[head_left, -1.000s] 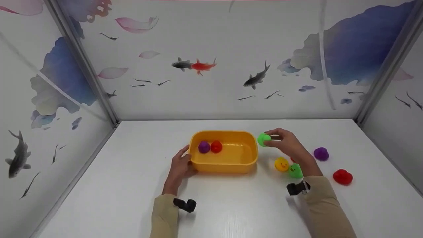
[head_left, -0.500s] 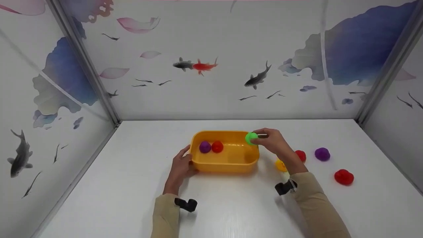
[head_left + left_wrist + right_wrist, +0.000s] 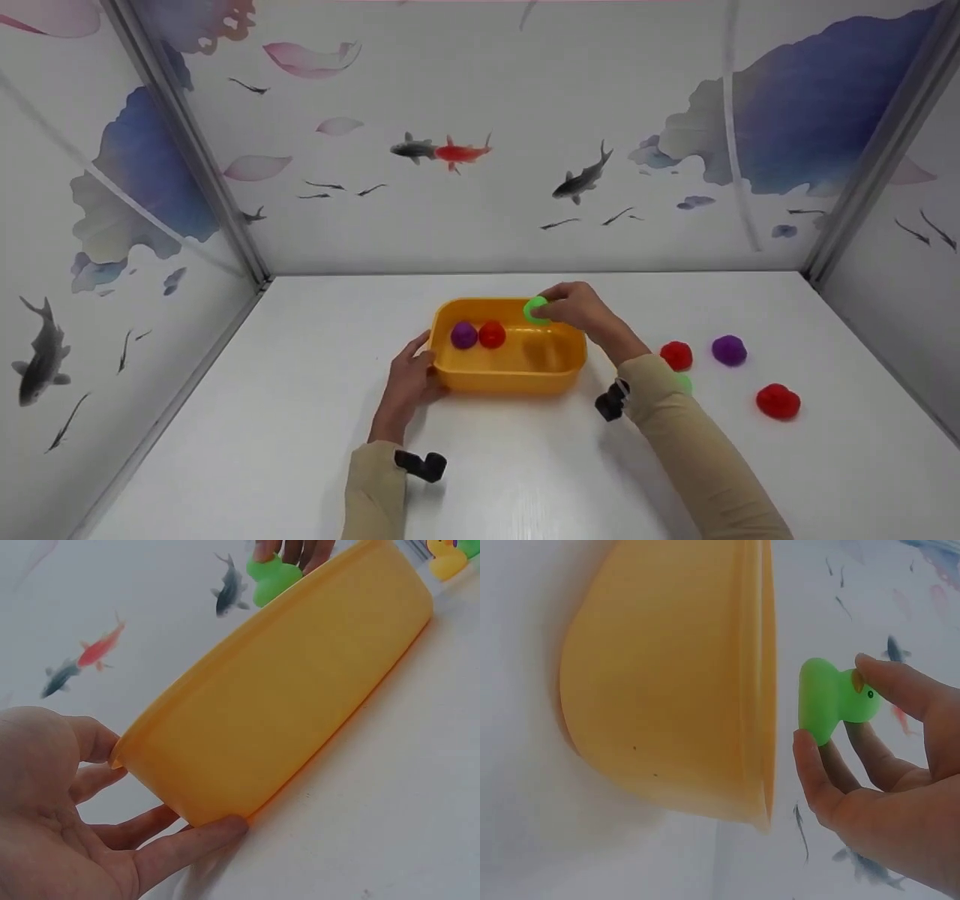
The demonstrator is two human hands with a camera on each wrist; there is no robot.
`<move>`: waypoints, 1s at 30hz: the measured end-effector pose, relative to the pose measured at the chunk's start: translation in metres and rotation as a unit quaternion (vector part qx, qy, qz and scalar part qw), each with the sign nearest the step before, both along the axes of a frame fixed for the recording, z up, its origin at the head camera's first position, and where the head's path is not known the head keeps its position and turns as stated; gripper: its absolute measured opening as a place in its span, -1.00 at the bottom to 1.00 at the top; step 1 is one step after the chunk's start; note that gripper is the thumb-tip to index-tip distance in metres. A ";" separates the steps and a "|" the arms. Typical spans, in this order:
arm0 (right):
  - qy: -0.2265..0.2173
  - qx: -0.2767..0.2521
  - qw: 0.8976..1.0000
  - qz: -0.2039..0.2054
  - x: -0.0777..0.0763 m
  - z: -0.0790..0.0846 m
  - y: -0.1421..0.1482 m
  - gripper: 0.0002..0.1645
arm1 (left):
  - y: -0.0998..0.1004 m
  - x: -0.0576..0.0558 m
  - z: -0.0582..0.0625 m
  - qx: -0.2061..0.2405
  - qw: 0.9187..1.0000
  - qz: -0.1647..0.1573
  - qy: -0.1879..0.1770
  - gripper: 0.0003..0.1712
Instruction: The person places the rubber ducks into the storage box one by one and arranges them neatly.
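Note:
A green rubber duck (image 3: 821, 701) is pinched between the thumb and fingers of my right hand (image 3: 581, 309), over the right half of a yellow plastic tub (image 3: 510, 382). In the right wrist view the duck hangs just above the rim, apart from it. My left hand (image 3: 405, 379) holds the tub's left end; the left wrist view has fingers (image 3: 97, 739) at the rim and another digit at the bottom edge. Inside the tub, a purple duck (image 3: 464, 335) and a red duck (image 3: 492, 334) sit side by side at the left.
Right of the tub on the white table (image 3: 517, 480) lie another red duck (image 3: 676, 355), a purple duck (image 3: 729, 350) and a further red duck (image 3: 778, 402). My sleeve partly covers another green duck (image 3: 683, 383). A yellow duck (image 3: 448, 559) shows in the left wrist view. Printed panels enclose the table.
My right hand has carried the green duck leftward from beside the tub to above its inside. The left hand has stayed at the tub's left end.

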State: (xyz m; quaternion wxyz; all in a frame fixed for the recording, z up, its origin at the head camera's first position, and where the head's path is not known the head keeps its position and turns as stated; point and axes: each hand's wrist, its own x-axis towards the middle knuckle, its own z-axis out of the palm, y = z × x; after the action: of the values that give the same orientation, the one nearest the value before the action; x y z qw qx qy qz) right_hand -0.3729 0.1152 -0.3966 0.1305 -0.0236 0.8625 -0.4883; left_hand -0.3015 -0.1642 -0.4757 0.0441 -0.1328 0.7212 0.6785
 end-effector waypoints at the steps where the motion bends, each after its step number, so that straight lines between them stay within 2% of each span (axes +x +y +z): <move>1: -0.003 0.003 1.000 -0.001 -0.001 -0.001 -0.002 -0.45 | 0.000 0.001 0.000 -0.002 1.000 0.001 -0.001 -0.39; 5: -0.014 0.018 1.000 -0.004 -0.005 -0.004 -0.010 -0.47 | 0.000 0.001 0.000 -0.009 1.000 0.003 -0.009 -0.39; 16: -0.063 0.034 0.996 -0.048 -0.013 -0.020 -0.031 -0.48 | 0.001 -0.002 -0.001 -0.006 1.000 0.009 -0.013 -0.39; 23: -0.069 0.046 0.995 -0.050 -0.013 -0.034 -0.035 -0.46 | 0.001 0.001 -0.001 -0.001 1.000 0.007 -0.014 -0.39; 27: -0.068 0.032 0.995 -0.060 -0.013 -0.038 -0.037 -0.50 | 0.000 0.001 -0.001 -0.001 1.000 0.005 -0.007 -0.39; 30: -0.067 0.003 0.996 -0.064 -0.013 -0.039 -0.039 -0.57 | 0.000 0.000 -0.001 -0.004 1.000 0.005 0.006 -0.40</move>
State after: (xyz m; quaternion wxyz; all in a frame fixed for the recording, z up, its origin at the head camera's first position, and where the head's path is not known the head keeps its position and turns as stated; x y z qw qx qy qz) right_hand -0.3857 0.0757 -0.4351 0.1563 0.0652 0.8531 -0.4935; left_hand -0.3015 -0.1645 -0.4764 0.0362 -0.1323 0.7238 0.6763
